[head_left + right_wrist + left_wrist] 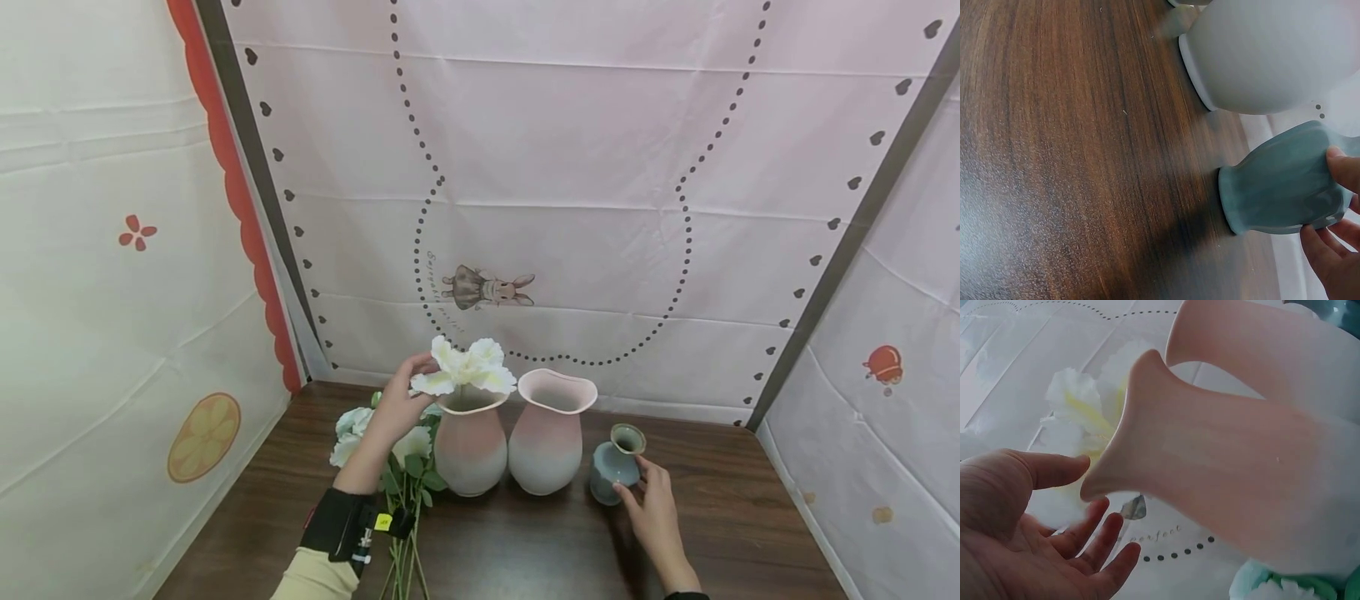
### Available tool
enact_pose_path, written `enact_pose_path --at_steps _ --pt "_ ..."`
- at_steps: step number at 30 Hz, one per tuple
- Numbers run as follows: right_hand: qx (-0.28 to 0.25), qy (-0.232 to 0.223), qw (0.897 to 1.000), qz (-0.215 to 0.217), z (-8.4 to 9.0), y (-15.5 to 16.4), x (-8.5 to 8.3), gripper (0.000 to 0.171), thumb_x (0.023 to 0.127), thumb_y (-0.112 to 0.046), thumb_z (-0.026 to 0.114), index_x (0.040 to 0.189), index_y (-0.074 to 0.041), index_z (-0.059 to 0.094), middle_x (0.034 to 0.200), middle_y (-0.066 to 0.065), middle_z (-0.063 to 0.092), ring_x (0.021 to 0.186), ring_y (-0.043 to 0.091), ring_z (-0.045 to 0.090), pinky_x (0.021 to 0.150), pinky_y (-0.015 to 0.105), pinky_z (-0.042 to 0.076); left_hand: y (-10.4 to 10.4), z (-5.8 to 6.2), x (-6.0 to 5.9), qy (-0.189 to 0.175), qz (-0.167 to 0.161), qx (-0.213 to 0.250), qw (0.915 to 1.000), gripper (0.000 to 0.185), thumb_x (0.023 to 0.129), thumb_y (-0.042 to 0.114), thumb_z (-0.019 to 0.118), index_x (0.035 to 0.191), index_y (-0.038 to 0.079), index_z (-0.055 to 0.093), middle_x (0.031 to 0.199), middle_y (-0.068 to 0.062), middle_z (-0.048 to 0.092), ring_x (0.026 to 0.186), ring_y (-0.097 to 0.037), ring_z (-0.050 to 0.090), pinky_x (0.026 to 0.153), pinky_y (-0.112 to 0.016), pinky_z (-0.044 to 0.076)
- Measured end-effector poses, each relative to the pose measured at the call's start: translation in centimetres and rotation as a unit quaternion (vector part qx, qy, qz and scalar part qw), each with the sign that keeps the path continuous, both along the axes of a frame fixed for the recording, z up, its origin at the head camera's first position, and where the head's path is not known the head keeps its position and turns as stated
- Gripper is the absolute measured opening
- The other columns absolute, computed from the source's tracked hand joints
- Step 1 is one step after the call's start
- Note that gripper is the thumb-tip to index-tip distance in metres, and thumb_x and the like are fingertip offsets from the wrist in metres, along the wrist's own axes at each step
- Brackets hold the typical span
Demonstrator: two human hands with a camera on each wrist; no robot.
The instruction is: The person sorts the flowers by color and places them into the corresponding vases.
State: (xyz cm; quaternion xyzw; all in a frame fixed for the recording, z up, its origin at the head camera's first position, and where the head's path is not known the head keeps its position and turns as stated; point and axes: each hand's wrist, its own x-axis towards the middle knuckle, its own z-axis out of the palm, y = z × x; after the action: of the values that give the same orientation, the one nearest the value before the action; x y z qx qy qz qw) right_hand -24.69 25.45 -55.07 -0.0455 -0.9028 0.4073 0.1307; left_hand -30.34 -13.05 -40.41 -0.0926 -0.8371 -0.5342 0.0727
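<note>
My left hand (403,396) is at the rim of the left pink-and-grey vase (470,450), beside a white artificial flower (468,367) whose bloom sits at the mouth. In the left wrist view the thumb (1063,470) lies along the petals and the other fingers are spread loosely below the rim; the index finger is partly hidden. My right hand (654,512) grips a small blue-green vase (611,471) around its body, thumb on one side and fingers on the other. Its base is at the wooden tabletop, and its mouth leans slightly right.
A second pink-and-grey vase (546,446) stands right beside the first. White artificial flowers (411,446) with long green stems lie on the table (720,533) left of the vases, under my left forearm. Printed cloth walls (570,133) enclose the back and sides.
</note>
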Motion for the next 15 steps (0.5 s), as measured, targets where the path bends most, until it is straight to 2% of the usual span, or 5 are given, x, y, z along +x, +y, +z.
enact_pose_path --at_steps 8,15 --pt "0.005 0.004 1.000 0.000 -0.2 0.1 0.1 0.061 0.094 -0.007 0.067 0.143 0.010 0.036 0.138 0.032 0.038 0.127 0.050 0.050 0.104 0.051 0.050 -1.3 0.0 0.7 -0.016 -0.009 0.007 0.9998 0.062 0.100 0.016 0.058 0.153 0.003 0.029 0.149 -0.022 0.049 0.140 -0.044 0.041 0.117 -0.058 0.033" --pt "0.006 0.012 1.000 -0.003 -0.2 0.0 0.1 0.061 0.093 -0.006 0.068 0.143 0.010 0.037 0.138 0.032 0.039 0.127 0.050 0.050 0.103 0.051 0.050 -2.5 -0.2 1.2 -0.026 0.001 0.028 0.9993 0.060 0.102 0.020 0.056 0.154 0.005 0.030 0.149 -0.023 0.048 0.138 -0.044 0.043 0.111 -0.060 0.040"
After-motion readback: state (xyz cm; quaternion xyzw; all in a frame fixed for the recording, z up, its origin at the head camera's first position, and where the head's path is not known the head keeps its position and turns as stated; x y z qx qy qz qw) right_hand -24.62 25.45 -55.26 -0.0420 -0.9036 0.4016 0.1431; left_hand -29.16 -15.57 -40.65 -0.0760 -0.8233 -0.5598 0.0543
